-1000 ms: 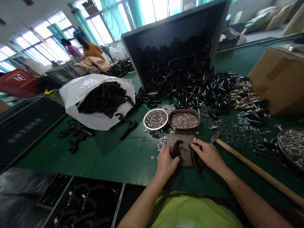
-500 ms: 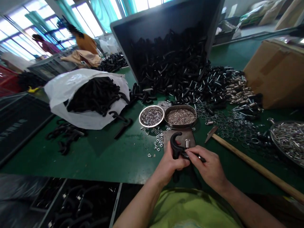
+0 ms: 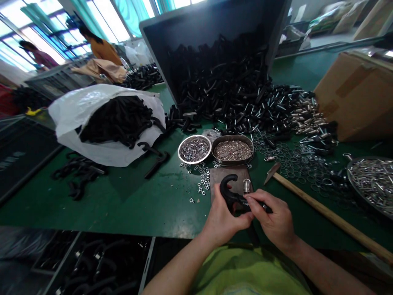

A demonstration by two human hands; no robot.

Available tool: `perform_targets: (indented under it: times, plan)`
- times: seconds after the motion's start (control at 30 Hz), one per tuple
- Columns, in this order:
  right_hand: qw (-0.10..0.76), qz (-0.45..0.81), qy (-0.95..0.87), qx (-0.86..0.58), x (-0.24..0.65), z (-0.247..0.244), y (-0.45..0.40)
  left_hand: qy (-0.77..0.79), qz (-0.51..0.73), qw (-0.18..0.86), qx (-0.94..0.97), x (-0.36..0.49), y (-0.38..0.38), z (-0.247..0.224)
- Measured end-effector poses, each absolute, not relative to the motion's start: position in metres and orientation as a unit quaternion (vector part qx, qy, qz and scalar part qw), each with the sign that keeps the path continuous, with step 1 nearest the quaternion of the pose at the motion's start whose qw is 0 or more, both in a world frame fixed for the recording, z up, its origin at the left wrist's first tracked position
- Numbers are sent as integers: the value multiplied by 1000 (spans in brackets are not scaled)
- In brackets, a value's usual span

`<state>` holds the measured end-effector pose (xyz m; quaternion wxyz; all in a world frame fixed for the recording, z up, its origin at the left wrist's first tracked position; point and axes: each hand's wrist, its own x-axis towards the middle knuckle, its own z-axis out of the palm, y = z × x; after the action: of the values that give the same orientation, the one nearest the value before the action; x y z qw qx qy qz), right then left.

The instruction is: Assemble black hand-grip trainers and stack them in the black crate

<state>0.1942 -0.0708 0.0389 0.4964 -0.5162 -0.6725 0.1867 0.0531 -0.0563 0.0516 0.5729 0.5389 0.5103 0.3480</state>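
My left hand (image 3: 221,219) is wrapped round a black hooked plastic part (image 3: 227,189), its hook curling up above my fingers. My right hand (image 3: 274,217) is closed, thumb and fingertips pinching at a small metal spring (image 3: 247,186) that stands upright beside the hooked part; a dark rod end pokes out by those fingers. Both hands meet over a flat metal plate (image 3: 216,180) on the green table. Beyond the plate sit a round metal bowl of small pins (image 3: 180,156) and an oval tin of tiny rivet-like pieces (image 3: 232,163). Several loose nuts (image 3: 204,182) lie left of the plate.
A hammer (image 3: 313,205) lies right of my hands, near scattered metal rings (image 3: 288,164) and a pan of metal parts (image 3: 373,184). A tipped grey bin (image 3: 211,20) spills black parts. A white sack (image 3: 73,106) lies left, a cardboard box (image 3: 359,94) right. Two people work behind.
The hooked part has turned slightly and the spring has shifted a little right with my right fingertips. My head view has moved slightly. Both hands keep their hold.
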Motion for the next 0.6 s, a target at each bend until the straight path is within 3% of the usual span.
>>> perform_targets:
  times: [0.17, 0.37, 0.47, 0.6]
  plan:
    - [473, 196, -681, -524, 195, 40, -63, 487, 345, 591, 543, 54, -55, 50]
    - [411, 220, -777, -424, 211, 50, -48, 473, 325, 710, 408, 43, -44, 51]
    - [407, 267, -738, -467, 214, 41, -47, 484, 357, 644, 472, 34, -39, 50]
    - [310, 504, -610, -526, 208, 32, -42, 510, 360, 493, 606, 25, -37, 51]
